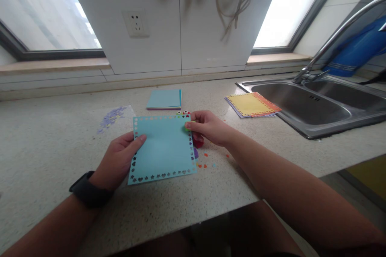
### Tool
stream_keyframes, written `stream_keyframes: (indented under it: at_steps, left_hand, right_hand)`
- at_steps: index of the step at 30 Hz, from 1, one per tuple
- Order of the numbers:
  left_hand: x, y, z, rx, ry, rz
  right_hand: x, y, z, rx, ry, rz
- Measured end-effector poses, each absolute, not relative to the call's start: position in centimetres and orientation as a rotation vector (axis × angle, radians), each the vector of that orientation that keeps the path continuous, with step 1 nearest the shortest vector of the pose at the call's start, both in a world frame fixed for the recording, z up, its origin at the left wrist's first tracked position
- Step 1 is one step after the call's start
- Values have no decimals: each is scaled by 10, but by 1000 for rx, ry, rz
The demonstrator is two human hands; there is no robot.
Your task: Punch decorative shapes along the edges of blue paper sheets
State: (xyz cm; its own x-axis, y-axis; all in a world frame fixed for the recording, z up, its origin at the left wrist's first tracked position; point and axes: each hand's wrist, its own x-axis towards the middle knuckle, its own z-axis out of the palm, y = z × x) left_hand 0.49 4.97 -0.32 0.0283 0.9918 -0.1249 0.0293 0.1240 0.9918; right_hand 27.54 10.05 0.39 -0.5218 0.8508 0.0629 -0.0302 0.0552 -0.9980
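Observation:
My left hand (120, 154) pinches the left edge of a light-blue sheet of paper (164, 146), thumb on top and fingers beneath. Small punched shapes, such as hearts and stars, run along all its edges. At the upper right edge of the sheet, my right hand (206, 126) is closed on a small lime-green paper punch (188, 126), mostly hidden by my fingers. Partly covered by the sheet and hand are a red round thing (198, 143), a purple one (196, 153) and small things with eyes (182, 113).
Behind the sheet lies a stack of coloured paper (164, 99). Yellow, orange and purple punched sheets (249, 104) rest beside the steel sink (301, 106). Purple and yellow paper bits (112, 119) are heaped at left; orange bits (205, 166) lie scattered near the right hand.

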Motion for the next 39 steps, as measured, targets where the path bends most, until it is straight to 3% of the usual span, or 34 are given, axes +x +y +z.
stream_keyframes:
  at_steps: [15, 26, 39]
  left_hand:
    - [4, 50, -4, 1123, 1255, 1092]
    - [3, 50, -6, 1118, 1221, 1112]
    - [2, 51, -8, 1095, 1157, 1131]
  right_hand:
    - [285, 105, 14, -898, -1460, 1547]
    - [300, 121, 3, -1298, -1725, 825]
    - [306, 119, 5, -1263, -2163, 533]
